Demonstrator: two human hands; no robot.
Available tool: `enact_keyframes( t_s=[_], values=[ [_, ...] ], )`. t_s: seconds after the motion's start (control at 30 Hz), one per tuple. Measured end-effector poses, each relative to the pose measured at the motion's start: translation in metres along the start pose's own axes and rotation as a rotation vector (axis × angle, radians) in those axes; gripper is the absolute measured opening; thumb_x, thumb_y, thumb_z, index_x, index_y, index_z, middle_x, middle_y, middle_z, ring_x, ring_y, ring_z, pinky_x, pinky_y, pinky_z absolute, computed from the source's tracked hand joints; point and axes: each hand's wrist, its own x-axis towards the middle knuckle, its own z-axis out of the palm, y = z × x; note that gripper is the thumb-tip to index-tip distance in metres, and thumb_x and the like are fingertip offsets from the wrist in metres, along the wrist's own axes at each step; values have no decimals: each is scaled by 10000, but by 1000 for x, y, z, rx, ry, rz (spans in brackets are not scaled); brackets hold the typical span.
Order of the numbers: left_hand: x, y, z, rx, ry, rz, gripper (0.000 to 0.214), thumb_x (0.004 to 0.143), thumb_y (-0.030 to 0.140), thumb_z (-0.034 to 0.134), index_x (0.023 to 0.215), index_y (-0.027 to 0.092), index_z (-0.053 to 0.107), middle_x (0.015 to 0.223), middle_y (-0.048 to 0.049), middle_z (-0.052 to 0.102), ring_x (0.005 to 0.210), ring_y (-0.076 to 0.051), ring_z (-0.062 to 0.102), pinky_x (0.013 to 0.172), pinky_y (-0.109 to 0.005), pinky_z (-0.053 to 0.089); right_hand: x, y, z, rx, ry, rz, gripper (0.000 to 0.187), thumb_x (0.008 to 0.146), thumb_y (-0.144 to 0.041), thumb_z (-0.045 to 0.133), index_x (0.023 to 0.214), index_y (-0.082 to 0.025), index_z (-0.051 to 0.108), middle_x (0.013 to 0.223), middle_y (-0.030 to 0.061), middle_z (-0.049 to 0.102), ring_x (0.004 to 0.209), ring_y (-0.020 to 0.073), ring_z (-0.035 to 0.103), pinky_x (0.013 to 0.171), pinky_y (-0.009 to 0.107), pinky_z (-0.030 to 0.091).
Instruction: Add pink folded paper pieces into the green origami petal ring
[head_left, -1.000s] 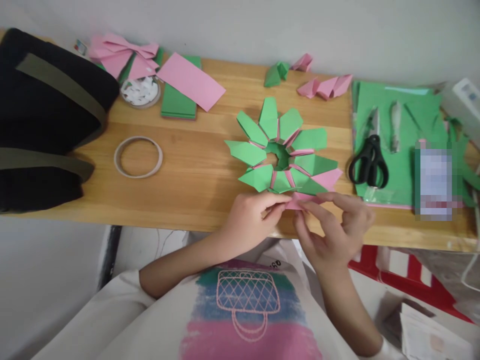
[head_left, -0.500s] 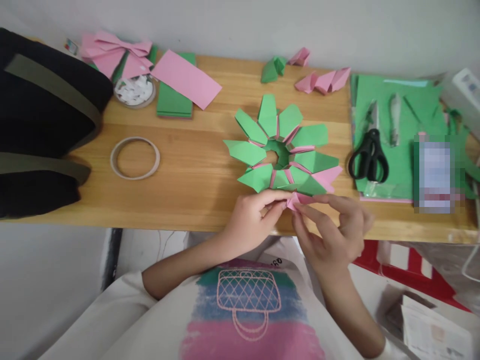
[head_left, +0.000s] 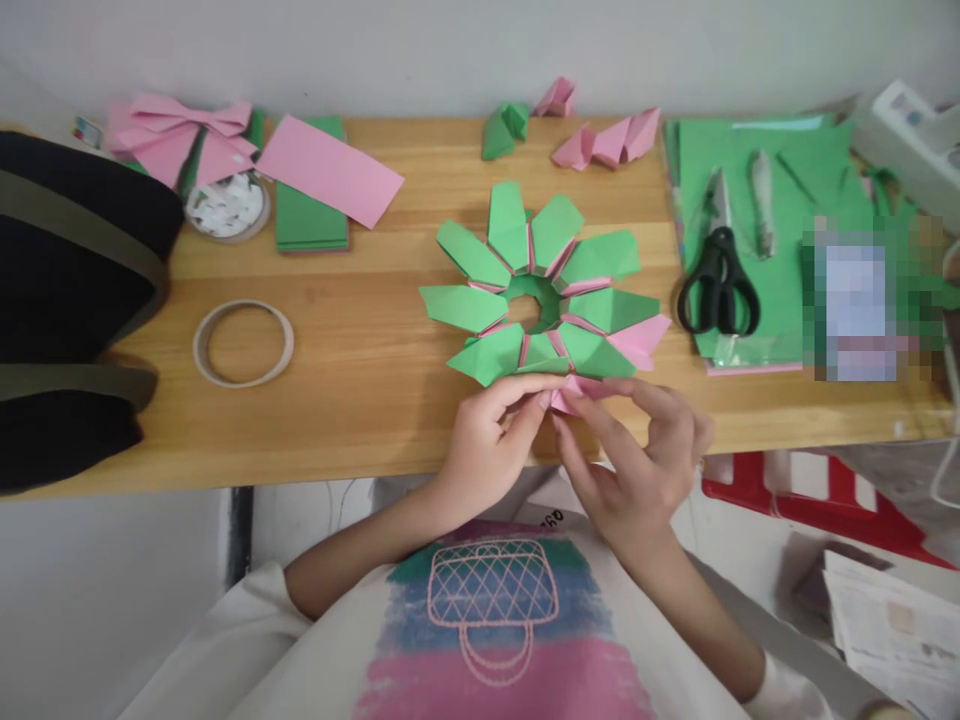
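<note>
A ring of folded green and pink paper petals (head_left: 540,290) lies flat on the wooden table (head_left: 360,400). Just below its near edge, my left hand (head_left: 491,440) and my right hand (head_left: 637,455) meet, both pinching a small folded pink paper piece (head_left: 574,393) between fingertips. The piece touches the ring's lower petals. Most of it is hidden by my fingers.
Black scissors (head_left: 718,290) and a silver tool lie on green sheets (head_left: 765,200) at right. A tape ring (head_left: 242,342), a dish of white bits (head_left: 227,207), pink and green paper strips (head_left: 322,190) and a black bag (head_left: 67,300) sit at left. Folded pieces (head_left: 607,140) lie at the back.
The camera view has shifted, so everything sits lower and further left in the picture. My hands keep pinching the pink piece at the ring's near edge with small finger movements.
</note>
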Motion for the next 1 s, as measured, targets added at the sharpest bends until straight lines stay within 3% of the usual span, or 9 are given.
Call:
enact_keyframes(
  t_s=[0.6, 1.0],
  values=[
    [3, 1, 3, -23, 43, -6, 172, 881, 106, 586, 970, 161, 723, 970, -39, 770, 874, -113, 726, 769, -171, 592, -11, 6, 1, 21, 43, 1, 329, 776, -124, 726, 1070, -240, 638, 1032, 84, 645, 935, 225, 593, 813, 372, 481],
    [2, 0, 3, -191, 19, -108, 140, 872, 162, 630, 980, 139, 717, 912, -50, 772, 801, -115, 738, 753, -182, 606, 5, 8, -2, 27, 13, 42, 277, 791, -83, 690, 1015, -230, 621, 1085, 108, 618, 1004, 259, 592, 866, 409, 468]
  ],
)
